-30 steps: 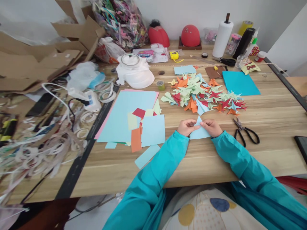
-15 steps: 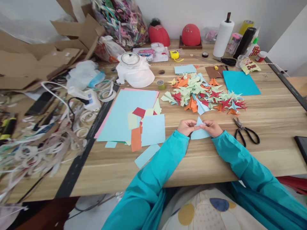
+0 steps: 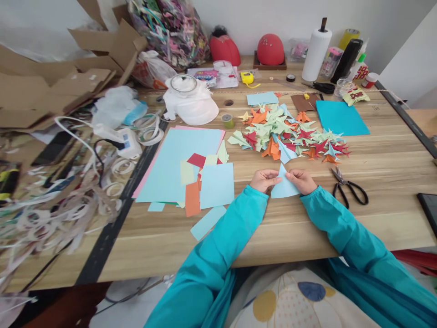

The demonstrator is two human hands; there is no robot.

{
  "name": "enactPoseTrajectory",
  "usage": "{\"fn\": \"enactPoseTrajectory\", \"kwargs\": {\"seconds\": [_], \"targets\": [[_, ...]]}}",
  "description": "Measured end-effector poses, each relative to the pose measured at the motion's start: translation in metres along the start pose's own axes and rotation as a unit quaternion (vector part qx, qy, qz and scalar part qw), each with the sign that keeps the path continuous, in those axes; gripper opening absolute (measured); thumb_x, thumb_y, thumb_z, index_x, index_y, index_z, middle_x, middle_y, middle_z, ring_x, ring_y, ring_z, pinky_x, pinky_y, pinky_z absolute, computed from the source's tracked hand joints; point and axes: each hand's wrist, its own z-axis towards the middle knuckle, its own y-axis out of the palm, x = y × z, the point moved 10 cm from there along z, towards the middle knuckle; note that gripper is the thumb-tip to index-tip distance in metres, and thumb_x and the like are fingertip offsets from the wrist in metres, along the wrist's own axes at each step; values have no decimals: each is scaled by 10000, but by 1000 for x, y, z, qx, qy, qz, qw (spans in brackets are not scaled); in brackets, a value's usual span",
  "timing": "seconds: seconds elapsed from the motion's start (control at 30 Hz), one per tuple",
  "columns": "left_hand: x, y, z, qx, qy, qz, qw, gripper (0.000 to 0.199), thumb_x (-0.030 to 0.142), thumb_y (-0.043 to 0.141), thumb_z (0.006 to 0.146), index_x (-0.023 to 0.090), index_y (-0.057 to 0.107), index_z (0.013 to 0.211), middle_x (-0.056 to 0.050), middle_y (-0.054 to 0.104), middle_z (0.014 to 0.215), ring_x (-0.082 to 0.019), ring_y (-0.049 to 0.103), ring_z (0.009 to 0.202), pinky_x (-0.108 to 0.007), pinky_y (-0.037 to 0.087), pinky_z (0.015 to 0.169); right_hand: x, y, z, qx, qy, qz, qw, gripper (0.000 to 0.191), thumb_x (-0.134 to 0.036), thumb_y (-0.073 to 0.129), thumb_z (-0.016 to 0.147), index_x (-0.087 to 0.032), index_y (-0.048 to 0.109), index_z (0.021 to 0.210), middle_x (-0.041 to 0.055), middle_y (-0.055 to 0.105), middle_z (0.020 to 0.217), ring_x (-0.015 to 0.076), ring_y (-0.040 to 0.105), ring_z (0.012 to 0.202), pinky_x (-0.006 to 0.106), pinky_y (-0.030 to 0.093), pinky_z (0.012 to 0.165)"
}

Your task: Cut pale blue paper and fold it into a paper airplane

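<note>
And here, just right of and below the frame's centre, is the pale blue paper (image 3: 284, 187), sharply pointed on top, flaring wide below (plain, crisp-edged). Left hand (image 3: 264, 180) pinches one sloping side, right hand (image 3: 302, 181) the other, each grip thumb uppermost, just below the paper figures (image 3: 273, 124)!

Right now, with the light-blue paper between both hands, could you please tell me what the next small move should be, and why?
I would probably press the slanting edges of the light-blue paper with the thumbs: the left hand and right hand hold it from opposite sides, with both thumbs on it below its pointed top.
</note>
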Motion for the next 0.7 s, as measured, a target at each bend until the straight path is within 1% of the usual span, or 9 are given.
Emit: {"fn": "enactPoseTrajectory", "kwargs": {"seconds": [0.13, 0.27, 0.37, 0.43, 0.53, 0.63, 0.7], "targets": [[-1, 1, 0, -8, -3, -6, 1000, 440, 223, 844, 334, 115, 670, 723, -36, 674, 584, -179, 639, 546, -321, 523, 594, 0, 2, 0, -15, 1, 5, 1000, 477, -586, 558, 684, -167, 404, 515, -69, 334, 447, 40, 274, 406, 198, 203, 374], [-2, 4, 0, -19, -5, -36, 999, 446, 200, 845, 323, 124, 669, 726, -42, 689, 631, -202, 658, 618, -361, 534, 671, 1, -1, 0, -3, 8, 28, 1000, 485, -579, 577, 671, -167, 384, 501, -71, 316, 446, 36, 257, 404, 195, 187, 373], [1, 2, 0, -5, 2, -42, 999, 438, 200, 845, 314, 121, 657, 702, -41, 690, 633, -205, 658, 629, -372, 536, 687, 1, -6, 1, 17, 9, 61, 998, 483, -562, 608, 651, -163, 387, 491, -71, 324, 442, 33, 265, 403, 191, 192, 375], [6, -1, -1, 19, 21, -51, 998, 424, 212, 843, 326, 122, 645, 689, -34, 685, 618, -198, 656, 625, -365, 536, 685, 1, -10, 1, 35, 3, 82, 996, 444, -542, 646, 620, -157, 446, 526, -63, 385, 464, 40, 319, 417, 189, 239, 385], [17, -6, -2, 49, 58, -78, 994, 396, 233, 831, 383, 132, 627, 707, -23, 687, 639, -178, 653, 635, -347, 533, 683, 1, -13, 2, 52, -7, 95, 994, 389, -498, 704, 568, -157, 562, 694, -36, 515, 550, 79, 445, 478, 213, 360, 429], [24, -8, -3, 58, 84, -103, 989, 362, 236, 817, 420, 140, 603, 696, -12, 684, 662, -159, 647, 641, -334, 527, 689, 0, -7, 3, 37, -24, 86, 995, 415, -434, 733, 558, -158, 597, 837, -8, 586, 636, 110, 505, 537, 239, 427, 457], [26, -8, -3, 56, 93, -106, 988, 348, 235, 811, 430, 141, 595, 687, -9, 679, 663, -156, 643, 650, -331, 522, 692, -1, -5, 3, 31, -40, 82, 995, 383, -405, 731, 575, -160, 613, 844, 5, 608, 680, 111, 512, 556, 239, 445, 458]]}}
